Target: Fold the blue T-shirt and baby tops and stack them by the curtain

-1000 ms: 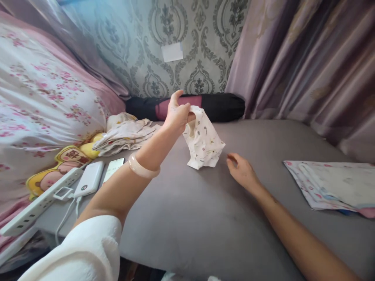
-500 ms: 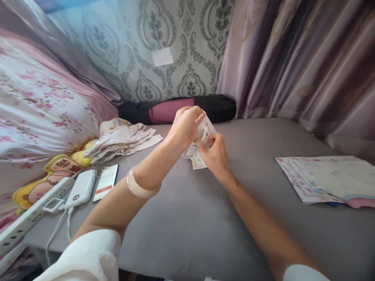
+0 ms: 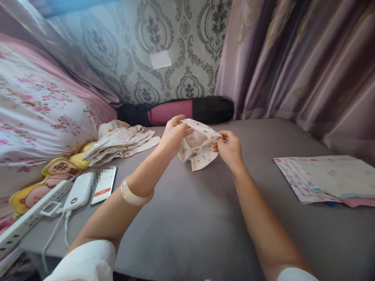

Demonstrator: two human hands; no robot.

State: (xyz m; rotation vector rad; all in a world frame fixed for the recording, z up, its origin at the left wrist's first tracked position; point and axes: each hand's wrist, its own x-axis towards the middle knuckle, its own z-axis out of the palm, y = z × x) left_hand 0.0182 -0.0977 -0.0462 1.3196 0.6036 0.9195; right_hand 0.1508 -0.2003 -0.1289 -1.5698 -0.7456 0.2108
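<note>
Between my hands, just above the grey bed surface, a small white cloth garment (image 3: 202, 156) with a tiny scattered print is held stretched, its opening facing me. What kind of garment it is, I cannot tell. My left hand (image 3: 175, 136), below a pale bangle (image 3: 136, 193), pinches its upper left edge between thumb and fingers. At the right end of the same edge, my right hand (image 3: 231, 150) grips the cloth in closed fingers. A loose flap of the garment hangs down toward the sheet.
Crumpled printed clothes (image 3: 120, 142) lie at the left beside a floral cushion (image 3: 43, 105). Nearer are a phone (image 3: 104, 185), a white power bank (image 3: 79, 191) with cables and a power strip (image 3: 32, 216). Folded cloths (image 3: 325, 177) lie right. A black-and-pink long bag (image 3: 172, 112) rests against the wall.
My hands have moved apart, the right one to the right and the left one slightly left and down. The garment's edge is now spread and its opening shows wider.
</note>
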